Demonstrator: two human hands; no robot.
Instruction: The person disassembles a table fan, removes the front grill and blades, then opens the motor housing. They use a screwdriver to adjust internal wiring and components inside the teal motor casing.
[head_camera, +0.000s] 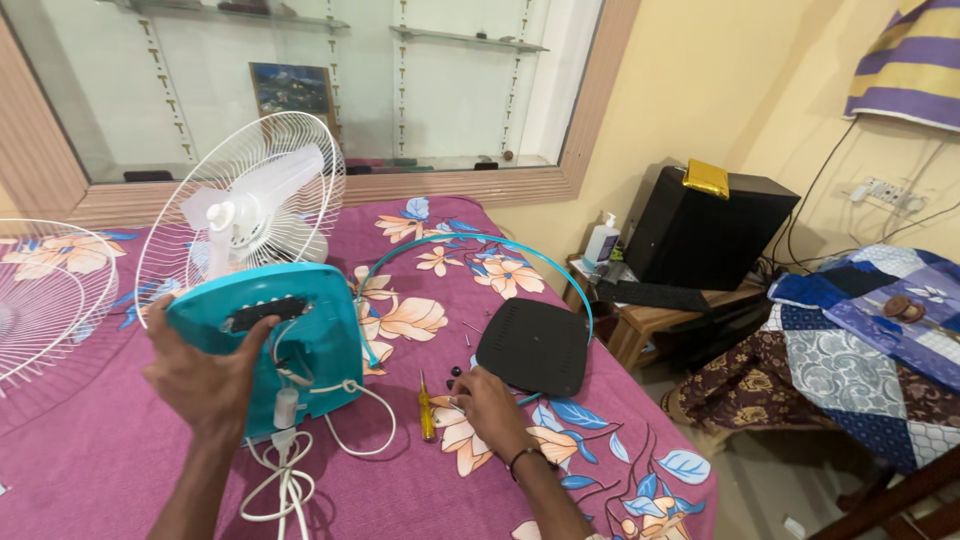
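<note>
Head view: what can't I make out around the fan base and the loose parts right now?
- Fan base: its lower left is covered by the left hand.
- Right hand: its fingertips hide whatever small part they touch.
- Small dark bits beside the screwdriver: too small to identify.
- Loose white grille: cut off by the left edge.

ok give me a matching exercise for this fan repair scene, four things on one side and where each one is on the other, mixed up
Things:
1. teal fan base
2. yellow-handled screwdriver
3. black cover plate
4. loose white grille

Places:
A. flat on the bedspread, just beyond the right hand
B. at the far left edge of the bed
C. tilted up, gripped by the left hand
D. lying between the fan and the right hand

Pairs: 1-C, 2-D, 3-A, 4-B
</note>
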